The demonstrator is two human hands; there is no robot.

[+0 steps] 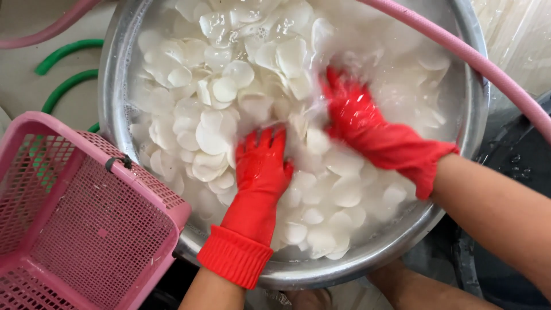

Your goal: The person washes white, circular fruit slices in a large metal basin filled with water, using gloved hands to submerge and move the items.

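White, thin round slices [212,138], likely a root vegetable, float packed in cloudy water inside the big steel basin [115,86], and both your hands are down among them. Your left hand [261,163], in a red rubber glove, lies flat with fingers spread on the slices, gripping nothing. Your right hand [350,109], gloved the same, is blurred and partly under water, so you cannot tell how far it is closed. These slices look light, wet and slippery, and probably snap if pinched; scooping from beneath with cupped palms suits them better. A pink hose [459,49] crosses the basin's rim, a pink mesh basket [86,229] sits just beside it, and green hoses [66,86] lie beyond.
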